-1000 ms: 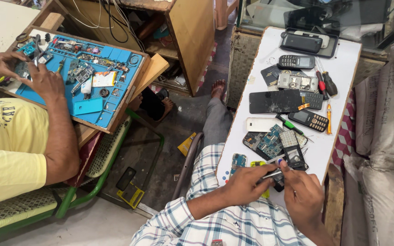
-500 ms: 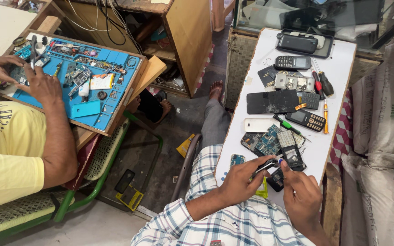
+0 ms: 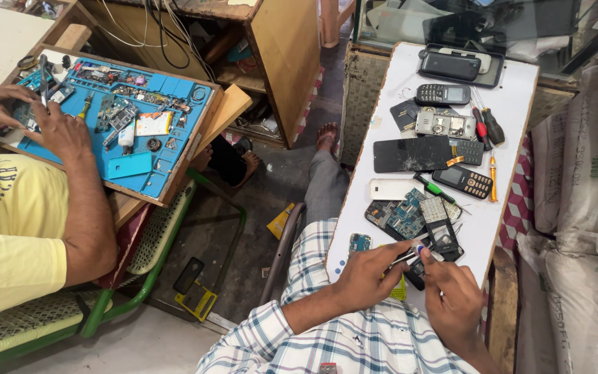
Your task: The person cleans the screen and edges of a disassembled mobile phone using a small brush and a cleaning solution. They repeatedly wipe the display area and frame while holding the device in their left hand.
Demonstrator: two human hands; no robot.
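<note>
- At the far left another person in a yellow shirt (image 3: 15, 235) works with both hands on small parts over a blue mat (image 3: 140, 166) set in a wooden tray. Those hands are not the wearer's own.
- The left hand (image 3: 368, 273) comes in from the plaid sleeve. Its fingers are closed around a thin tool with a blue tip (image 3: 413, 253).
- The tool is long and thin. Its long way runs from lower left to upper right, and the tip points right, toward the open phone.
- The open black phone (image 3: 443, 239) lies at the near end of the white tabletop (image 3: 513, 97), just in front of both hands. Its long way runs up and down the tabletop, leaning a bit to the left.
- The right hand (image 3: 455, 294) has its fingers pinched together at the near end of the phone, touching it.
- The phone looks already opened, with its insides showing. A circuit board (image 3: 403, 218) lies just beside it. The job seems to be in the middle: the phone is not back together.
- Farther up the tabletop lie a cracked screen (image 3: 410, 154), a button phone (image 3: 461, 180) and red screwdrivers (image 3: 486, 128).
</note>
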